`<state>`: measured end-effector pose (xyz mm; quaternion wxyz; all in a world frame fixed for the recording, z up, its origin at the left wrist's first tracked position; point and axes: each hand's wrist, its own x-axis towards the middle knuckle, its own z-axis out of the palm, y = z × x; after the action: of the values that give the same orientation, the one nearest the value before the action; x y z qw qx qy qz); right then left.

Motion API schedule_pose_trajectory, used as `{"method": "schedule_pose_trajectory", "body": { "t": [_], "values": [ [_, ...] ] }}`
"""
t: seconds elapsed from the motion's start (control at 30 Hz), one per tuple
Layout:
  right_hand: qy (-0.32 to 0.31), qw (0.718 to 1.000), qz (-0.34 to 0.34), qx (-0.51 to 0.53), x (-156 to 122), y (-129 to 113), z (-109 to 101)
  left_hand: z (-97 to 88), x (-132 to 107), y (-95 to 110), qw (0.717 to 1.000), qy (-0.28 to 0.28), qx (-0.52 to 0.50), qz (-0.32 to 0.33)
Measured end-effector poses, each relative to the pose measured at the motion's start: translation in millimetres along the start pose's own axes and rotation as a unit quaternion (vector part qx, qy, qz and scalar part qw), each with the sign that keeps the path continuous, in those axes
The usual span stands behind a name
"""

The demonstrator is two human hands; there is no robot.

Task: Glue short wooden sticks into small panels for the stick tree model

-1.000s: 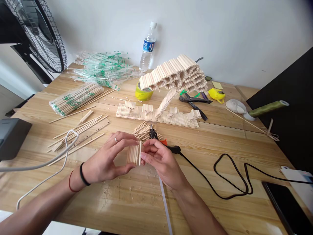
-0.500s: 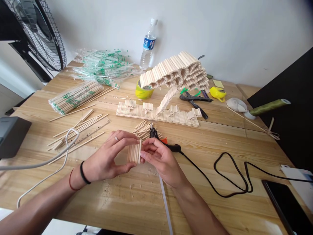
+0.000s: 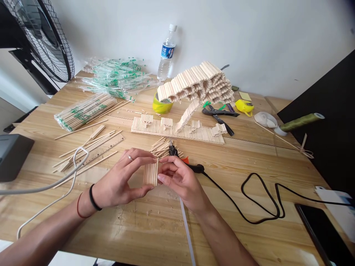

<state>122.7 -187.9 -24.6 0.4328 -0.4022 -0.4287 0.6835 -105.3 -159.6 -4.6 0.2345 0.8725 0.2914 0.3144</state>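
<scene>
A small panel of short wooden sticks [image 3: 150,174] stands upright just above the wooden table [image 3: 155,225]. My left hand [image 3: 122,177], with a ring and wristbands, pinches it between thumb and fingers from the left. From the right, my right hand [image 3: 180,181] presses its fingertips against the panel's outermost stick. Just behind my hands lie a heap of cut sticks [image 3: 162,147] and a black glue gun [image 3: 183,162] with its cable. Farther back stands a tree-shaped stick model [image 3: 194,92] on a stick base.
Long sticks and a ruler [image 3: 91,149] lie at the left, with wrapped stick bundles [image 3: 83,111], a fan [image 3: 41,37] and a dark box [image 3: 13,155]. Behind are a water bottle [image 3: 165,53], yellow tape [image 3: 161,105], pliers [image 3: 222,118]. A black cable [image 3: 257,199] and phone [image 3: 324,232] lie right.
My right hand has pushed the loose outer stick in against the panel's edge, closing the small gap. Both hands have stayed in nearly the same place.
</scene>
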Motion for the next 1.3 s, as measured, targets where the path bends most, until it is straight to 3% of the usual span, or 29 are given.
{"method": "schedule_pose_trajectory", "body": {
  "t": [0.53,1.3],
  "values": [
    [-0.051,0.998,-0.038,-0.025,1.4,3.2,-6.9,-2.5,-0.5,1.1,1.000,0.015,-0.001,-0.009],
    [-0.052,0.995,-0.053,-0.060,4.2,4.2,-10.7,-2.2,0.0,0.8,1.000,0.029,-0.009,-0.003]
  ]
}}
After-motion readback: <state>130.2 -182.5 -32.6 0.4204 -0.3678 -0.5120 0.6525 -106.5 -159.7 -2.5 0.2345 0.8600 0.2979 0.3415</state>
